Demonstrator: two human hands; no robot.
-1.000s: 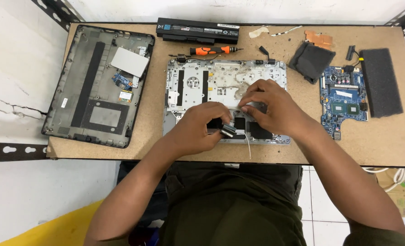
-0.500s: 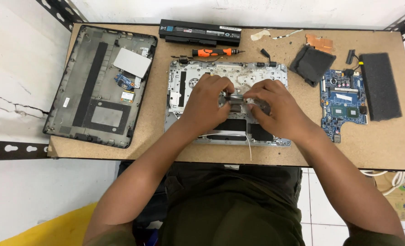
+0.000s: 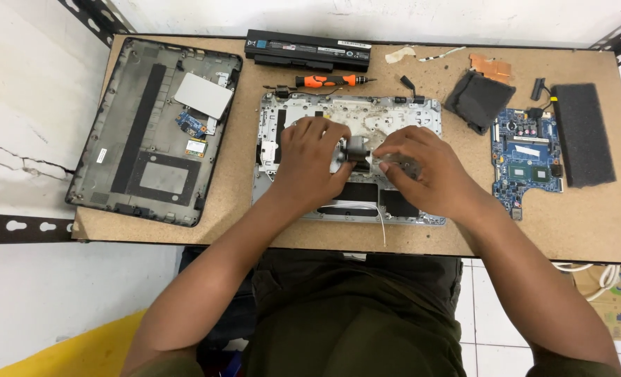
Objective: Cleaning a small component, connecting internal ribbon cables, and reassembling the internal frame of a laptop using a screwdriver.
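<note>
Item: silver laptop chassis [image 3: 408, 119], keyboard side down, inner frame exposed, lay at the centre of the brown tabletop [image 3: 240, 209], its near edge close to the tabletop's front edge.

Left hand [image 3: 310, 157]: rested on the chassis centre, its grip pinching a small dark grey part [image 3: 357, 148] from the left, fingers curled.

Right hand [image 3: 422, 167]: lay on the chassis just right of that part, fingertips meeting it (whether they pinched it or only pressed on it could not be told). A thin white cable [image 3: 380, 220] trailed from the chassis's lower middle over the front edge.

Left of the chassis: dark grey bottom cover [image 3: 143, 132], inside up and slightly tilted, its far-left corner overhanging the tabletop's left edge; a bare strip of board separated it from the chassis.

Behind the chassis: long black battery [image 3: 307, 50] along the back edge; an orange-handled screwdriver [image 3: 328, 81] between battery and chassis, near both.

Right of the chassis: black square fan-like part [image 3: 479, 101], copper heat sink piece [image 3: 492, 68], blue motherboard [image 3: 527, 157] and black foam pad [image 3: 581, 132], set side by side, the pad near the right edge.

Open room: bare board along the front right corner, and a narrower strip at front left.
</note>
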